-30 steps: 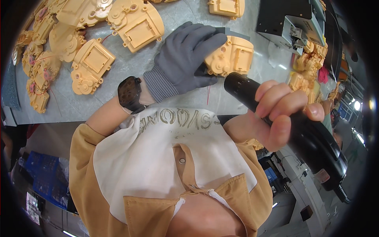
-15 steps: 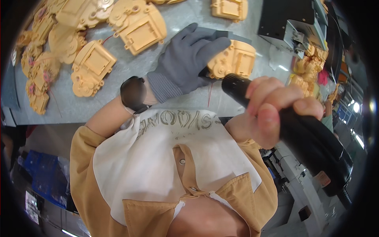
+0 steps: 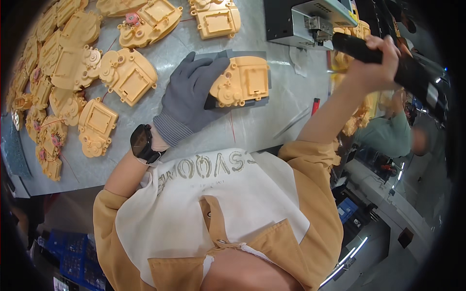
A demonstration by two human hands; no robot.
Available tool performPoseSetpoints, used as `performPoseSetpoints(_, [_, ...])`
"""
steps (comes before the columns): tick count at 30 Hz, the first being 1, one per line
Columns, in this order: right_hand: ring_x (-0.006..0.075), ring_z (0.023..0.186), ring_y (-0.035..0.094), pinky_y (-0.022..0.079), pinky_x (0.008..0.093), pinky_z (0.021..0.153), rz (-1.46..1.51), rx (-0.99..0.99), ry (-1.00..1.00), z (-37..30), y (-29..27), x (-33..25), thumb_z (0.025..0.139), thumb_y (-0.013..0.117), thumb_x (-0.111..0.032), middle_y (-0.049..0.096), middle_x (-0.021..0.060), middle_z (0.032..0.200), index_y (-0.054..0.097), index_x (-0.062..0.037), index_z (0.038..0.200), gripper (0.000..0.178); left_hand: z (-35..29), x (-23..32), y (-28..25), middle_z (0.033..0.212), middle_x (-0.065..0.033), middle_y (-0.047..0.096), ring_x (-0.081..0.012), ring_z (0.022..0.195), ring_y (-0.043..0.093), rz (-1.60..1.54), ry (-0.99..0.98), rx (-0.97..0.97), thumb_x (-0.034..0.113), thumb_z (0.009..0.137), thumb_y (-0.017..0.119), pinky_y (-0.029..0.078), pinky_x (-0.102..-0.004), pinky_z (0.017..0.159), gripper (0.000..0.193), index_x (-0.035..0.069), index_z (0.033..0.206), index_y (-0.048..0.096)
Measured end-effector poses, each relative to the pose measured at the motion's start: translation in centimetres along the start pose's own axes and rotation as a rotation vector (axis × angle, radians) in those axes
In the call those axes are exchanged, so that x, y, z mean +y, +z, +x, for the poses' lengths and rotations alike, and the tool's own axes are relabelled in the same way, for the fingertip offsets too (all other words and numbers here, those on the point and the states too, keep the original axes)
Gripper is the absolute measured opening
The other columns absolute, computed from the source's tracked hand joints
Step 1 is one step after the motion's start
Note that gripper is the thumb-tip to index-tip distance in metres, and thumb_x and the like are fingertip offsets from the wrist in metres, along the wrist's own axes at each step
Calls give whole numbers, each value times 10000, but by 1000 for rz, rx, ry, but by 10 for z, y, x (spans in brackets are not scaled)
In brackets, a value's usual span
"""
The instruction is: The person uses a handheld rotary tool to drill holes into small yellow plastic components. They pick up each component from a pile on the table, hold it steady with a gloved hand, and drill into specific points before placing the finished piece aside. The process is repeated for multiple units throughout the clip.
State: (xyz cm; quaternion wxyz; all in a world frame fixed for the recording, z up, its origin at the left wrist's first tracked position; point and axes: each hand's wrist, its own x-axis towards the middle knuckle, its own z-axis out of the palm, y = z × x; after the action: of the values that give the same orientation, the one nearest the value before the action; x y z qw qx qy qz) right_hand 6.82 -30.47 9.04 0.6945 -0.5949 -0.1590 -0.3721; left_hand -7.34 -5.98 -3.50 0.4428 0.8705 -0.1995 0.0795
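My left hand point(image 3: 191, 92), in a grey glove, grips the left side of a yellow plastic housing point(image 3: 250, 80). The housing lies in a dark flat fixture point(image 3: 264, 100) on the metal table, its battery-like recess facing up. A thin red wire point(image 3: 232, 128) trails from under it towards me. Bare, my right hand point(image 3: 376, 68) is closed round a black power screwdriver point(image 3: 359, 48), held up at the right. Its front end is beside the silver mechanism point(image 3: 321, 30) of a black and silver box-shaped machine point(image 3: 301, 22).
Many similar yellow housings point(image 3: 128, 75) are spread over the left and far table, some with pink-red parts. A red-handled tool point(image 3: 316, 105) lies right of the fixture. More yellow parts point(image 3: 357, 119) are piled at the right, near another person's arm point(image 3: 388, 128).
My right hand has carried the screwdriver from beside the housing to the far right, next to the machine. My left hand still holds the housing in the fixture. The whole view has shifted.
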Motion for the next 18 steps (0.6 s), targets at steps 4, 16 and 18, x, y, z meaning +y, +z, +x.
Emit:
performPoseSetpoints(4, [177, 428, 500, 443, 307, 509, -120, -62, 36, -20, 9, -3, 675, 544, 96, 511, 101, 559, 415, 64, 970, 324, 0, 2, -2, 1121, -103, 522, -289, 1055, 482, 22, -34, -15, 221, 521, 806, 324, -448, 1004, 836, 76, 1245, 412])
performPoseSetpoints(16, [179, 461, 455, 406, 341, 490, 318, -434, 223, -111, 35, -84, 728, 480, 37, 465, 78, 637, 348, -60, 1167, 468, 3, 0, 2, 1037, -81, 552, -253, 985, 521, 17, 36, 69, 231, 520, 800, 401, -464, 923, 772, 80, 1187, 441])
performPoseSetpoints(18, [185, 446, 458, 418, 340, 473, 287, -416, 211, -113, 39, -85, 718, 485, 59, 471, 90, 630, 332, -55, 1163, 484, 2, -1, 2, 1027, -90, 557, -259, 961, 527, 6, 58, 97, 212, 516, 800, 433, -432, 885, 759, 72, 1175, 451])
